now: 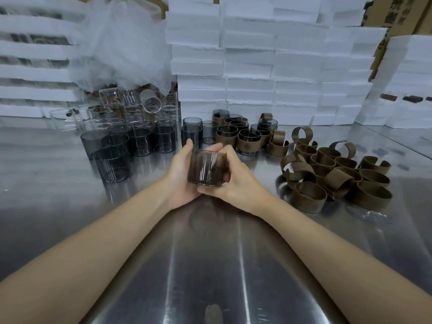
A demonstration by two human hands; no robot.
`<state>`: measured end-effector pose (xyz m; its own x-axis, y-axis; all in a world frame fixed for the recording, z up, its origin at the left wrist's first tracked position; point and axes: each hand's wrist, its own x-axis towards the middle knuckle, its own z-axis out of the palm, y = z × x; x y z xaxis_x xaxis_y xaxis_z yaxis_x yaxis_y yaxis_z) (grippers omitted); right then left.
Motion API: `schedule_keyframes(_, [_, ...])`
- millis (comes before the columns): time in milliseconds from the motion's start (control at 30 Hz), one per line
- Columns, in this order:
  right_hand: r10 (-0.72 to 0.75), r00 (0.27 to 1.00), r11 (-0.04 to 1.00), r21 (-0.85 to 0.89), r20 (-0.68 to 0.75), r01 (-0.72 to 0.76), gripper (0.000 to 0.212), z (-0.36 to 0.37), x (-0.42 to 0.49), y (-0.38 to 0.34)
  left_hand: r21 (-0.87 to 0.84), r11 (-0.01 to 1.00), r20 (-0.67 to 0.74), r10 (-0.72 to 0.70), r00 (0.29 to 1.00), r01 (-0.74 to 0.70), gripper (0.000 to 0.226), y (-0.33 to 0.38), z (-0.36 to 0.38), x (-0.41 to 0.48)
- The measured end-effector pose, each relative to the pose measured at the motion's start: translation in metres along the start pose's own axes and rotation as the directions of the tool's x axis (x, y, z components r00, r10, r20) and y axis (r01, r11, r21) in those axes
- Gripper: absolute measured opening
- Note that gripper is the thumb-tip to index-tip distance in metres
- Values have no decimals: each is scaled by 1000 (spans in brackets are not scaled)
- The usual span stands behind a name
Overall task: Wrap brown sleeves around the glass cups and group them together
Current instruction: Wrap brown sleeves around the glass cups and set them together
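1. A smoky glass cup [207,168], a short straight-walled cylinder with bright streaks of reflection on its smooth wall, is held just above the brushed steel table [210,265]. Its wall reads brownish; whether a sleeve is around it cannot be told.
2. The left hand [181,174] cups it from the left, fingers curled behind and up past the rim.
3. The right hand [233,181] clamps it from the right, with the thumb under its base and the fingers bent over its top edge. The two hands meet beneath the cup.
4. To the right of the held cup lies a loose heap of brown sleeves [336,174], matte curled bands, some of them open C-shapes.
5. Just beyond the held cup, and slightly right, stands a tight cluster of sleeved cups [243,136], dark glass banded in brown.
6. To the left of the held cup are bare smoky cups [131,146], some stacked. Beyond them are clear glass cups [131,106], one tipped on its side.
7. Far behind the held cup rise stacked white foam blocks [268,66] with rough edges. To their left is a crinkled translucent plastic bag [121,47].
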<state>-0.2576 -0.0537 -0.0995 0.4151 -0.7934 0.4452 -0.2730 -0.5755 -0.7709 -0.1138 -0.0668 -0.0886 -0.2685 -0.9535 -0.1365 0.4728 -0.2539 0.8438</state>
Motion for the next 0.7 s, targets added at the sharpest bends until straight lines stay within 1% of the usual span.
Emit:
schedule_keyframes(100, [-7, 999, 1000, 14, -37, 7, 50, -3, 0, 0, -40, 998, 22, -41, 999, 42, 85, -6, 3, 3])
schedule_keyframes(167, [21, 1000, 999, 42, -16, -20, 51, -4, 0, -1, -13, 1000, 9, -13, 1000, 13, 84, -10, 2, 6])
schedule_keyframes(233, [37, 999, 999, 27, 4, -37, 53, -2, 0, -2, 7, 1000, 8, 30, 1000, -30, 81, -11, 2, 7])
schedule_keyframes(333, [37, 997, 999, 36, -61, -34, 55, 3, 2, -3, 26, 994, 26, 101, 995, -102, 83, -12, 1, 8])
schedule_keyframes(400, [49, 992, 998, 39, -113, -45, 61, 3, 4, -3, 77, 986, 33, 145, 989, -147, 82, -13, 1, 7])
schedule_keyframes(533, [66, 986, 998, -3, -154, -67, 66, 1, 8, 2, 197, 956, 11, 220, 975, -218, 80, -16, 7, 4])
schedule_keyframes(633, [98, 958, 995, 38, -268, -92, 70, -1, 12, 3, 326, 909, 98, 241, 966, -260, 78, -19, 14, 0])
schedule_keyframes(700, [104, 938, 995, 33, -331, -98, 69, -6, 12, 4, 436, 848, 178, 249, 952, -303, 64, -23, 17, -3])
